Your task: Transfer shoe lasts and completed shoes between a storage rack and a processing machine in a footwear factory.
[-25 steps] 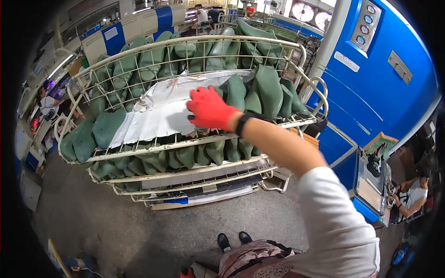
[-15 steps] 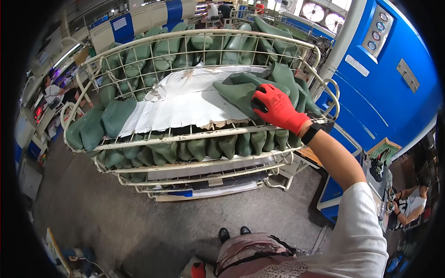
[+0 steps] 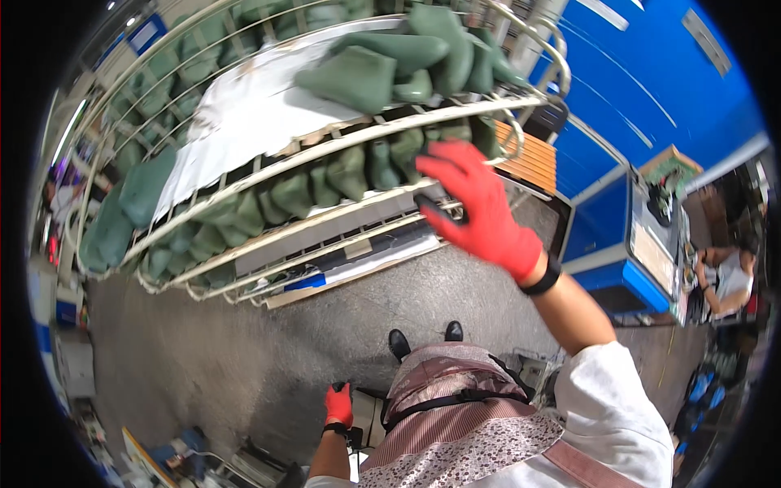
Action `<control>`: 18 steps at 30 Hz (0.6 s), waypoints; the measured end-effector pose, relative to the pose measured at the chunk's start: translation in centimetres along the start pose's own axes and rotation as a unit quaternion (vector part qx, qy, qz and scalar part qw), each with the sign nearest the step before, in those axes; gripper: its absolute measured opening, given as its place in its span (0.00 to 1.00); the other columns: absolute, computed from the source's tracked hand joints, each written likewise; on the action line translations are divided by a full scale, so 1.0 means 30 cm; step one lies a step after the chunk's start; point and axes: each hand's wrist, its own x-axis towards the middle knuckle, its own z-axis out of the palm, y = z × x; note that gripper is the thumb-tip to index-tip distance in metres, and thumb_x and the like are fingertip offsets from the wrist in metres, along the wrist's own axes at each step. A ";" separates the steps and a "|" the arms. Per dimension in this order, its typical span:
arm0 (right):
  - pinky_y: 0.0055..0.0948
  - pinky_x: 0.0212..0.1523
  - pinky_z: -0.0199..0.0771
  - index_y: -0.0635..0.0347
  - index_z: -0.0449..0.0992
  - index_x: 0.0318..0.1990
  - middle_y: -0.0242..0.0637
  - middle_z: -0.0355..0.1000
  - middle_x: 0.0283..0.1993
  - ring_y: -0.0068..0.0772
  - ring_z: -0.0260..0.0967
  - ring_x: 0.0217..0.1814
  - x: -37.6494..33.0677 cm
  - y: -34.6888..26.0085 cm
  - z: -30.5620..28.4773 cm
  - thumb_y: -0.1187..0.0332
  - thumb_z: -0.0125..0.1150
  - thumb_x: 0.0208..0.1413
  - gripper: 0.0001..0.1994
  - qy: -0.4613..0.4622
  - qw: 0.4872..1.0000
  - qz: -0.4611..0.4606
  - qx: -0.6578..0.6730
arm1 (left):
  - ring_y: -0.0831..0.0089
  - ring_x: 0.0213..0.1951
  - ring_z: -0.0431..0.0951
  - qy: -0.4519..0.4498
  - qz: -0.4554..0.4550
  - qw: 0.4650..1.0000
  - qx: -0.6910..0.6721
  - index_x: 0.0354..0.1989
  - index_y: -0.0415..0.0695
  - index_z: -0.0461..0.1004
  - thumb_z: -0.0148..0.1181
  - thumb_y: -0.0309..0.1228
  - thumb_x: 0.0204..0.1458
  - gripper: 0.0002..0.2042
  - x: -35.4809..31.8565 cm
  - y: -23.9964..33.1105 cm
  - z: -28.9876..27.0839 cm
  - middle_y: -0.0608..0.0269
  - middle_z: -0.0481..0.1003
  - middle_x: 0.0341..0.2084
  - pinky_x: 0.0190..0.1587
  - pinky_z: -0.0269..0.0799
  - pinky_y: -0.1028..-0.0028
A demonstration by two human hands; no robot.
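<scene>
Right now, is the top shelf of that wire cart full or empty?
Full. The top shelf of the wire cart carries green moulded pieces around a white sheet.

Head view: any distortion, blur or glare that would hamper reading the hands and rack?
Head view: strong fisheye, rack rails bow, corners black; right hand slightly soft but readable; left hand small near the lower edge; white sheet bright, mild glare.

Signage and labels: a blue rectangular label (image 3: 307,281) lies on the pale board beneath the wire rack's lowest shelf. A blue-and-white wall sign (image 3: 147,33) hangs at upper left, behind the rack. No packages or screens can be told for certain.
</scene>
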 end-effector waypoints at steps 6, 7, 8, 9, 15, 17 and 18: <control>0.42 0.56 0.71 0.52 0.76 0.52 0.44 0.72 0.54 0.47 0.69 0.58 -1.003 0.171 0.020 0.59 0.65 0.53 0.20 -0.145 0.923 0.358 0.008 | 0.77 0.21 0.66 -0.143 -0.021 0.988 0.063 0.31 0.38 0.78 0.61 0.34 0.57 0.10 0.045 -0.046 0.127 0.66 0.72 0.19 0.25 0.61 0.70; 0.42 0.53 0.73 0.54 0.78 0.50 0.44 0.75 0.50 0.46 0.72 0.55 -1.189 0.179 -0.023 0.58 0.65 0.53 0.18 -0.146 0.896 0.420 -0.010 | 0.76 0.22 0.67 -0.181 -0.024 0.977 0.109 0.31 0.38 0.78 0.61 0.35 0.57 0.11 0.037 -0.006 0.170 0.65 0.73 0.19 0.26 0.62 0.69; 0.43 0.50 0.74 0.55 0.79 0.47 0.45 0.77 0.47 0.47 0.74 0.50 -1.357 0.182 -0.061 0.57 0.65 0.53 0.17 -0.156 0.857 0.491 0.006 | 0.73 0.24 0.69 -0.185 0.049 0.966 0.173 0.32 0.37 0.77 0.60 0.35 0.57 0.12 0.030 0.026 0.205 0.62 0.74 0.21 0.28 0.66 0.66; 0.43 0.47 0.75 0.57 0.80 0.45 0.45 0.78 0.43 0.49 0.75 0.46 -1.488 0.174 -0.086 0.57 0.65 0.53 0.17 -0.162 0.818 0.552 0.029 | 0.71 0.25 0.70 -0.140 0.251 0.914 0.288 0.32 0.38 0.77 0.60 0.36 0.57 0.12 0.080 -0.046 0.185 0.62 0.74 0.22 0.29 0.67 0.65; 0.47 0.51 0.73 0.59 0.80 0.40 0.51 0.77 0.44 0.56 0.74 0.50 -2.136 0.099 -0.238 0.48 0.57 0.54 0.22 -0.164 0.640 0.744 0.106 | 0.76 0.17 0.69 -0.172 0.038 0.963 0.203 0.30 0.41 0.76 0.63 0.34 0.55 0.09 0.026 0.243 0.560 0.67 0.71 0.16 0.19 0.64 0.70; 0.47 0.50 0.73 0.59 0.81 0.38 0.52 0.78 0.43 0.56 0.75 0.48 -2.329 0.080 -0.256 0.48 0.56 0.54 0.22 -0.071 0.626 0.774 0.063 | 0.75 0.18 0.71 -0.219 0.062 0.946 0.231 0.35 0.41 0.77 0.63 0.33 0.55 0.08 -0.071 0.380 0.715 0.66 0.74 0.19 0.20 0.67 0.70; 0.47 0.50 0.74 0.59 0.81 0.38 0.52 0.77 0.43 0.55 0.75 0.48 -2.393 0.073 -0.278 0.48 0.56 0.54 0.22 -0.078 0.622 0.776 0.065 | 0.76 0.19 0.71 -0.257 0.080 0.941 0.203 0.39 0.41 0.78 0.64 0.32 0.55 0.08 -0.083 0.407 0.787 0.66 0.75 0.22 0.21 0.66 0.72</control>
